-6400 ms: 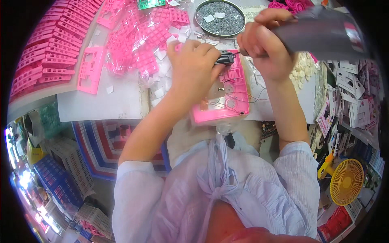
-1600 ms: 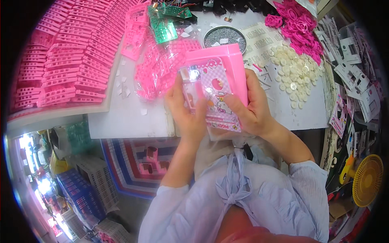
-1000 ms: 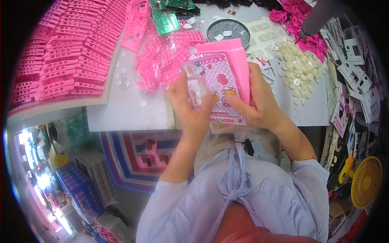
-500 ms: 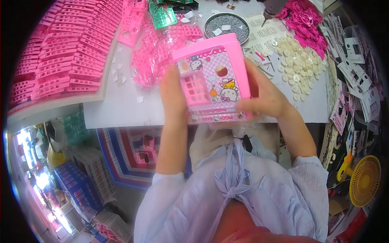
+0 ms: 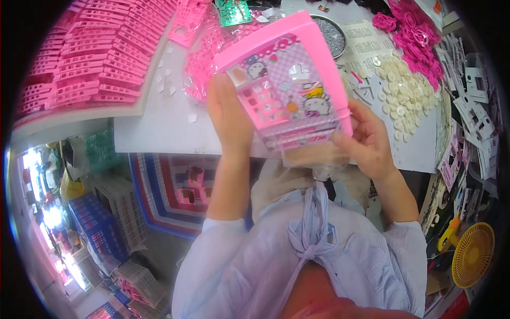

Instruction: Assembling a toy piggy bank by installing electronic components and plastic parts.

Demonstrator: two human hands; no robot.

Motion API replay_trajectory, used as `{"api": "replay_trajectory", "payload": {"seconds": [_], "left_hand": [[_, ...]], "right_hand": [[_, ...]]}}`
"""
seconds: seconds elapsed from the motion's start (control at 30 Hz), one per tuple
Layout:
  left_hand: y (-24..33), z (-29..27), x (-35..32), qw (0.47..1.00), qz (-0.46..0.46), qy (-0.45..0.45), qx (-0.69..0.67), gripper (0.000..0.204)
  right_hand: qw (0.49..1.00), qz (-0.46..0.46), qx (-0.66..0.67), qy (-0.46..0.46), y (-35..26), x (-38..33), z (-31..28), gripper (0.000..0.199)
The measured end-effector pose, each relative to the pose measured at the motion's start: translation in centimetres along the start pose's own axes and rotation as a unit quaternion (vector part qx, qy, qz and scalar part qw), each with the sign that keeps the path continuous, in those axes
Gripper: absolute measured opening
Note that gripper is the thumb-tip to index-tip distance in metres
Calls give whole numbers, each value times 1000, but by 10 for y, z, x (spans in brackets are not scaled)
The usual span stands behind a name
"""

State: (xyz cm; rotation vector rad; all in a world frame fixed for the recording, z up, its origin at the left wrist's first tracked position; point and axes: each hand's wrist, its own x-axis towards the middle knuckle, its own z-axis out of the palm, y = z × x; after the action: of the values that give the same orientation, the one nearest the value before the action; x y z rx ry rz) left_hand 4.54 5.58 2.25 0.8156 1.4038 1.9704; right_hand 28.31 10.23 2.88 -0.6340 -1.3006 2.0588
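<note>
Holding pink case (image 5: 330, 63) up over the near edge of white table (image 5: 170, 133), printed front turned toward the head and leaning aslant. Working with hands apart: clamping the lower right corner in the right hand (image 5: 369, 138), with the thumb over the front; bracing the left edge with the left hand (image 5: 231, 114), but, with the fingers mostly hidden, cannot tell a true grip from plain support. Seen a second ago with printed panel (image 5: 287, 87) offset across the front; now laid over the face, with pink key grid (image 5: 265, 103) showing through the window. Also tilted further since half a second ago, covering part of round dish (image 5: 345, 38). Judged to be handling panel and case as one unit now, rather than two loose parts. Noted near the right hand: cream discs (image 5: 404, 93), spread on the table.
</note>
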Motion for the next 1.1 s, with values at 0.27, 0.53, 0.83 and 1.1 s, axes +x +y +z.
{"api": "replay_trajectory", "payload": {"seconds": [0.27, 0.53, 0.83, 1.1], "left_hand": [[-15, -3, 17, 995, 63, -50, 67, 32], [-11, 14, -18, 997, 1, -17, 74, 43], [-27, 10, 8, 954, 153, -156, 205, 15], [-32, -25, 10, 734, 282, -454, 420, 44]], "right_hand": [[997, -48, 58, 35, 18, 9, -4, 55], [988, -70, 110, 84, 28, 4, 5, 57], [997, -26, -73, 17, 23, 31, -71, 46], [737, -205, -624, -158, -1, 46, -110, 49]]}}
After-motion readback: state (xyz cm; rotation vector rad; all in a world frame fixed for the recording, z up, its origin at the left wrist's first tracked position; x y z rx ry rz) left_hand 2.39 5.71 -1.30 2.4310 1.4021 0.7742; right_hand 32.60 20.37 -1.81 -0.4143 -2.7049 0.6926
